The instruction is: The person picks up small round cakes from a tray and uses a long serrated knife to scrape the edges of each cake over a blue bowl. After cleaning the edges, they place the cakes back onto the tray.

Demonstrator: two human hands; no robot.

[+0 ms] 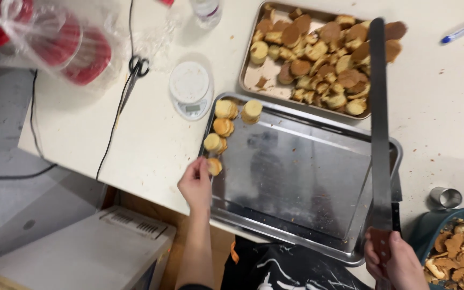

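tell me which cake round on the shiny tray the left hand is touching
The nearest round, lowest in the column along the tray left edge; the left hand fingertips rest on it. The other rounds lie farther up, untouched.

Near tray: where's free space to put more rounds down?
The near tray is bare from the column of cake rounds by the left hand across to the long knife in the right hand. The far tray is packed with offcuts, bar its near-left corner.
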